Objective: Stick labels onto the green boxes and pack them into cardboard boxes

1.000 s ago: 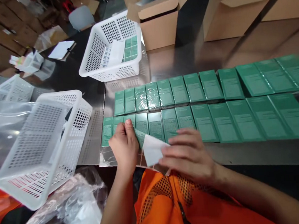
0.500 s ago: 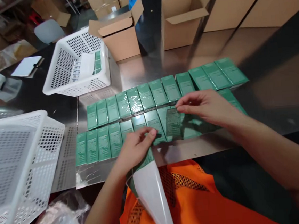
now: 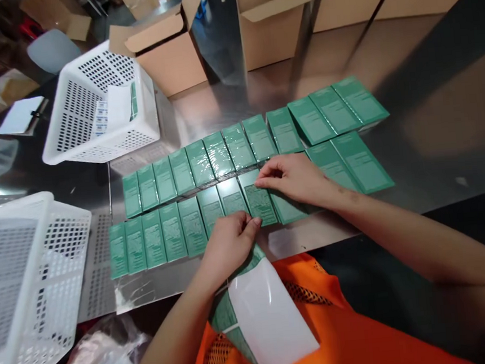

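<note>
Pinching label (image 3: 260, 204) at upper edge, right hand (image 3: 295, 178); steel margin (image 3: 317, 233) before boxes (image 3: 172, 231).

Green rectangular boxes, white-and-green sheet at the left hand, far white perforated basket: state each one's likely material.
Green rectangular boxes: probably thin card, given crisp edges; crinkled glare suggests clear film on some.
White-and-green sheet: glossy, perhaps coated paper or plastic, from its sheen.
Far white perforated basket: likely moulded plastic, from regular holes.

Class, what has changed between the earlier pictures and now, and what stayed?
The right hand let go of the label sheet and moved forward, setting a green label on a front-row box. The left hand still holds the sheet. Both box rows stayed put.
</note>
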A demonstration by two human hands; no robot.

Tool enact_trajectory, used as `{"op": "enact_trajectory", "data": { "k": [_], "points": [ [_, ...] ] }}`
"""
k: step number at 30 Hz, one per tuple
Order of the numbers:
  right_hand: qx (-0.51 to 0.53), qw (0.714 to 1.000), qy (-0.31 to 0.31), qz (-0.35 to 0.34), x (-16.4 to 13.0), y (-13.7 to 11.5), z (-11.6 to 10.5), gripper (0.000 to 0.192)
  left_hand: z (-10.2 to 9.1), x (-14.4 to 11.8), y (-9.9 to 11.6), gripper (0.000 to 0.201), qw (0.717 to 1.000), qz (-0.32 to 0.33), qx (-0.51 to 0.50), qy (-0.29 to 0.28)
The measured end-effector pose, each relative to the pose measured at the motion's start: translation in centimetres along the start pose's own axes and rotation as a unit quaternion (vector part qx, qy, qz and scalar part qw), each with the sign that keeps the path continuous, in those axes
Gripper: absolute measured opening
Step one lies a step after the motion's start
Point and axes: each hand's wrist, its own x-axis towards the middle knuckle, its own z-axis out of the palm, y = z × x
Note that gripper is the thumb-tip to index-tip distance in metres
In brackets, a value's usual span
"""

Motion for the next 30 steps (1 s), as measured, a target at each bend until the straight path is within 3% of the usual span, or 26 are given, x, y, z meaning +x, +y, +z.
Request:
{"op": "enact_trajectory", "data": {
  "k": [11, 16, 21, 25, 30],
  "points": [
    [-0.073, 0.997, -0.005, -0.017, 0.1, 0.6, 0.7, 0.014, 0.1, 0.6, 1.0, 0.033, 0.997, -0.034, 0.059, -0.024],
    [-0.115, 0.993, 0.003, -0.017, -0.4, 0.5, 1.1, 0.014, 0.3, 0.8, 1.6, 0.034, 0.987, -0.023, 0.159, -0.006],
    [-0.137, 0.987, 0.078, -0.011, -0.7, 0.4, 1.7, 0.049, -0.1, 0.2, 1.3, 0.043, 0.982, -0.017, 0.191, 0.002],
    [-0.177, 0.981, 0.067, -0.042, -1.2, -0.3, 2.3, 0.056, -1.6, -1.0, 0.7, 0.053, 0.979, -0.03, 0.157, 0.13],
    [0.089, 0.991, 0.027, -0.097, -4.2, -3.1, 2.6, 0.045, -3.7, -2.0, 0.0, 0.053, 0.93, -0.005, 0.114, 0.35]
  ]
}}
